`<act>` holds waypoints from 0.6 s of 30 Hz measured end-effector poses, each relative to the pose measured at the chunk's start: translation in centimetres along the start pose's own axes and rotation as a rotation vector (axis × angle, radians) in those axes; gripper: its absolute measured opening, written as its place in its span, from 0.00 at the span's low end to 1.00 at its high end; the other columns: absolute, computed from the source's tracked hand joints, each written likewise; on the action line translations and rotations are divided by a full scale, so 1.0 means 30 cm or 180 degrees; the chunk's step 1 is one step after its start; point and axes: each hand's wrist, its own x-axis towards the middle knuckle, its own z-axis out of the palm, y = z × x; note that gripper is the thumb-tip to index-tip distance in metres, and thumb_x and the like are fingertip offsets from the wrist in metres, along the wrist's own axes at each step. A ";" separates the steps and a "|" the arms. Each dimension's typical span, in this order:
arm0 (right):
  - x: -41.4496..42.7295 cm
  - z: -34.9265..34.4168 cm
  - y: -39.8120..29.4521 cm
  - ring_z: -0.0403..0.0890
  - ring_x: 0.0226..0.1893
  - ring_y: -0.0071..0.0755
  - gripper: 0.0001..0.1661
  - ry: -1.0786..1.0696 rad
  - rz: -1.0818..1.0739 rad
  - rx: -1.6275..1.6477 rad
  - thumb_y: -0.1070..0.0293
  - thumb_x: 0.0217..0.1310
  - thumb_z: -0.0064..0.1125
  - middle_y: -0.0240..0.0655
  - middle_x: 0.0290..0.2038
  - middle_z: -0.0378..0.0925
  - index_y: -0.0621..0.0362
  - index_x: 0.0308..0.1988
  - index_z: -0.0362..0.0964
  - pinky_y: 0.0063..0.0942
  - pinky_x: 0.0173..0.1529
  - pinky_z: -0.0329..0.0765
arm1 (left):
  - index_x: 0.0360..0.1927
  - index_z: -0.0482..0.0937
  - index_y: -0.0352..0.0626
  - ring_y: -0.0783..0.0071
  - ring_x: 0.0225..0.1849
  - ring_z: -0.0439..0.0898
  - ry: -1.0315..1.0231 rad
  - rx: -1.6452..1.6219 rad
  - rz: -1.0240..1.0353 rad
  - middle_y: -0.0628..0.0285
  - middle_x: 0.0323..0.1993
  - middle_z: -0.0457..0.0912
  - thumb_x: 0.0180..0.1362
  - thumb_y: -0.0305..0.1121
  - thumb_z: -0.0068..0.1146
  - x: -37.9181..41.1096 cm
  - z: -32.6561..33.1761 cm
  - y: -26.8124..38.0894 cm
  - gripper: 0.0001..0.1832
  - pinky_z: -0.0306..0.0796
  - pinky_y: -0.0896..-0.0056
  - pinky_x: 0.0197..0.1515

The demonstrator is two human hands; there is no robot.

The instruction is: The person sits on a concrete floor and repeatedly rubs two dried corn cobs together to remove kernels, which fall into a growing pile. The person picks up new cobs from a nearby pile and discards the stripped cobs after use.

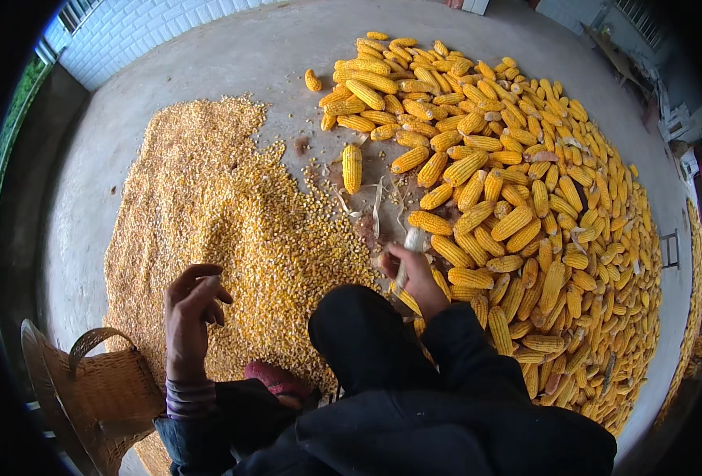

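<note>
My right hand [413, 271] grips a pale, bare corn cob [413, 239] beside the knee, at the near edge of a large heap of yellow ears of corn [511, 220]. Over the spread of loose corn kernels [255, 220] is my left hand [193, 315], its fingers loosely bent and apart, with nothing seen in them. One ear of corn [352, 169] lies alone on the concrete between the kernels and the heap, near dry husk strips [378, 208].
A wicker basket [112, 381] with a handle stands at the lower left, on the kernels' edge. Concrete floor [238, 53] runs up to a pale brick wall [142, 24]. At the far right lies another strip of yellow corn [695, 285], past a small metal frame [670, 250].
</note>
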 end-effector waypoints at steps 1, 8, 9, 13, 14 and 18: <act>0.023 -0.047 0.040 0.77 0.19 0.31 0.11 0.0226 0.0030 -0.0120 0.65 0.60 0.56 0.38 0.23 0.78 0.62 0.31 0.74 0.26 0.24 0.73 | 0.42 0.78 0.35 0.85 0.15 0.67 -0.0088 0.0173 -0.0020 0.61 0.22 0.79 0.56 0.36 0.55 0.024 0.019 -0.005 0.16 0.58 0.84 0.19; 0.179 -0.153 0.089 0.77 0.18 0.30 0.10 0.0628 -0.0101 -0.0458 0.69 0.55 0.61 0.39 0.23 0.78 0.64 0.35 0.74 0.27 0.22 0.75 | 0.41 0.78 0.35 0.84 0.17 0.70 -0.0274 0.0644 -0.0507 0.61 0.21 0.79 0.55 0.36 0.57 0.143 0.084 -0.103 0.16 0.62 0.82 0.20; 0.203 -0.150 0.076 0.77 0.19 0.30 0.10 0.0672 -0.0197 -0.0534 0.68 0.55 0.62 0.38 0.23 0.78 0.64 0.36 0.74 0.27 0.22 0.75 | 0.41 0.78 0.35 0.83 0.18 0.71 -0.0260 0.0696 -0.0553 0.61 0.21 0.79 0.55 0.36 0.57 0.156 0.091 -0.109 0.15 0.63 0.82 0.20; 0.317 -0.144 0.018 0.79 0.23 0.28 0.13 0.0763 -0.0315 -0.1006 0.64 0.54 0.64 0.35 0.25 0.78 0.60 0.37 0.74 0.24 0.21 0.74 | 0.41 0.78 0.34 0.82 0.20 0.73 -0.0232 0.0795 -0.0737 0.61 0.21 0.80 0.55 0.34 0.57 0.197 0.105 -0.146 0.14 0.65 0.81 0.21; 0.355 -0.139 0.003 0.79 0.23 0.28 0.14 0.0852 -0.0337 -0.1163 0.64 0.54 0.64 0.34 0.25 0.78 0.60 0.37 0.73 0.24 0.21 0.73 | 0.41 0.78 0.34 0.82 0.20 0.73 -0.0211 0.0857 -0.0805 0.61 0.21 0.80 0.55 0.34 0.58 0.206 0.108 -0.156 0.14 0.65 0.81 0.21; 0.550 -0.145 -0.109 0.80 0.24 0.34 0.21 0.0882 -0.0495 -0.2588 0.57 0.52 0.65 0.40 0.28 0.79 0.64 0.39 0.74 0.32 0.22 0.73 | 0.41 0.78 0.34 0.83 0.19 0.72 -0.0223 0.1034 -0.0896 0.61 0.21 0.80 0.55 0.33 0.58 0.243 0.114 -0.190 0.14 0.65 0.81 0.21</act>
